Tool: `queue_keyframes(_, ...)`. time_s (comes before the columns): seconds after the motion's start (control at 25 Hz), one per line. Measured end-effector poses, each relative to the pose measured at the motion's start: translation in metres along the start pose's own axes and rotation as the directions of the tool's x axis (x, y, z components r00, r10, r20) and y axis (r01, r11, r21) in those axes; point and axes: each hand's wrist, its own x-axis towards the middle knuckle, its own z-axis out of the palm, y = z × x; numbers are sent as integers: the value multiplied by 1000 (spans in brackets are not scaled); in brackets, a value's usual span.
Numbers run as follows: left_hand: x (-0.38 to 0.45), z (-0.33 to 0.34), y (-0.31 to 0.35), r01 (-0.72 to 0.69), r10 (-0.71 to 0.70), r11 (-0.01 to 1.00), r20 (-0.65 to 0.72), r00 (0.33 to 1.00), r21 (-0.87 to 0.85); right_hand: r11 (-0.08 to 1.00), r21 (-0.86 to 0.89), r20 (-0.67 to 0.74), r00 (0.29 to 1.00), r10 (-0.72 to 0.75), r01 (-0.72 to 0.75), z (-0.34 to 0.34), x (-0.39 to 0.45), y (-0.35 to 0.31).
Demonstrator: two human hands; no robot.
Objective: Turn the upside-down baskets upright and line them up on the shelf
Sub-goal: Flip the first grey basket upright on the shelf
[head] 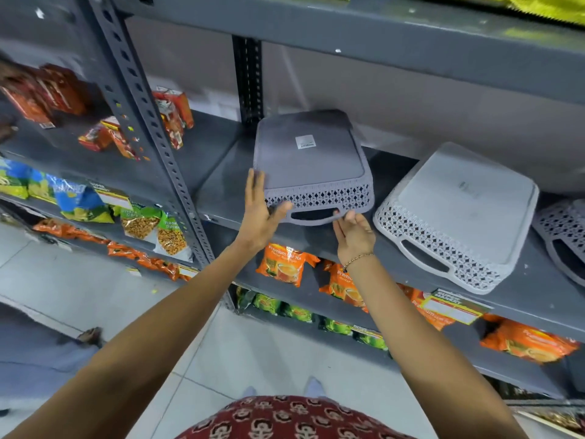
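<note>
Both hands reach up to the dark grey basket (311,166), which lies bottom-up on the shelf (221,185), its long side running away from the person and its handle end sticking out over the front edge. Left hand (261,210) is open, fingers spread flat against the basket's near left corner, and the right hand (354,232) is open too, palm up, fingertips just under the handle. Two more baskets lie upside down to the right: a light grey basket (459,217) and another grey basket (563,236).
</note>
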Motion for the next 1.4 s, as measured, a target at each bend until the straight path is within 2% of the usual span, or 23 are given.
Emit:
queue_keyframes(0.12,-1,-3,-15,-207,203,928,46,978,309,997,3,47,996,-76,76,7,-13,-3)
queue_keyframes(0.24,0,-7,-15,-277,336,860,-67,939,429,988,-17,106,983,-153,155,14,-28,-12)
queue_keyframes(0.4,2,-15,-8,-304,392,883,-206,897,358,933,-116,208,927,-313,341,28,-55,-21)
queue_keyframes(0.52,-2,-26,-3,-298,389,898,-270,881,323,855,-168,343,842,-416,491,45,-78,-30)
queue_keyframes(0.64,-7,-34,3,-256,341,926,-326,882,277,830,-206,453,802,-389,519,59,-89,-35)
queue_keyframes(0.72,-13,-37,6,-221,299,946,-370,879,239,775,-356,458,821,-341,522,58,-82,-32)
queue_keyframes(0.8,-19,-40,7,-193,256,962,-395,882,194,625,-587,431,852,-298,515,47,-67,-23)
queue_keyframes(0.84,-23,-40,8,-170,222,972,-397,891,162,511,-691,418,859,-296,512,40,-58,-19)
queue_keyframes(0.88,-26,-41,9,-141,180,982,-394,901,125,377,-773,421,857,-297,510,34,-50,-15)
queue_keyframes(0.96,-31,-40,12,-69,77,997,-374,924,34,33,-858,484,829,-280,512,27,-39,-13)
queue_keyframes(1.0,-32,-39,14,-24,11,999,-357,934,-33,-142,-841,542,809,-230,523,26,-35,-12)
queue_keyframes(1.04,-31,-38,17,32,-68,993,-336,939,-111,-265,-798,590,792,-157,542,27,-32,-12)
queue_keyframes(1.12,-25,-37,20,158,-225,959,-296,928,-234,-348,-747,615,787,-37,567,29,-26,-15)
queue_keyframes(1.2,-15,-37,20,247,-320,931,-279,905,-268,-390,-736,599,801,8,554,28,-18,-20)
queue_keyframes(1.4,14,-47,13,417,-452,890,-246,857,-181,-454,-716,619,783,-63,530,29,6,-30)
